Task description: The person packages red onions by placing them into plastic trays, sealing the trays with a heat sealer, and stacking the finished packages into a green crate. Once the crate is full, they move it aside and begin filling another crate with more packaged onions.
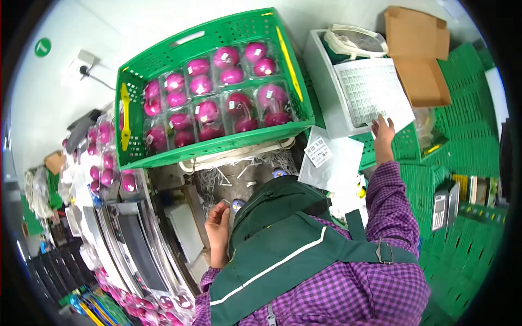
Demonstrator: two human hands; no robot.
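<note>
My left hand (pixel 218 227) is closed in a pinch beside the dark green apron, and what is between the fingertips, if anything, is too small to name. To the right, my right hand (pixel 384 137) reaches out with fingers apart, its fingertips at the lower edge of a white sheet of labels (pixel 361 89). That sheet lies on a pale grey box (pixel 326 92). In front stands a large green crate (pixel 217 142) holding two rows of clear packs, each with purple round produce (pixel 206 111) inside; many packs bear small white labels.
More purple packs (pixel 107 176) are at the left beside a grey machine (pixel 136 244). An open cardboard box (pixel 427 81), green crates (pixel 465 125) and a scale-like device with keys (pixel 439 211) are on the right. Paper strips (pixel 212 182) litter the floor. A printed label (pixel 318 151) hangs near centre.
</note>
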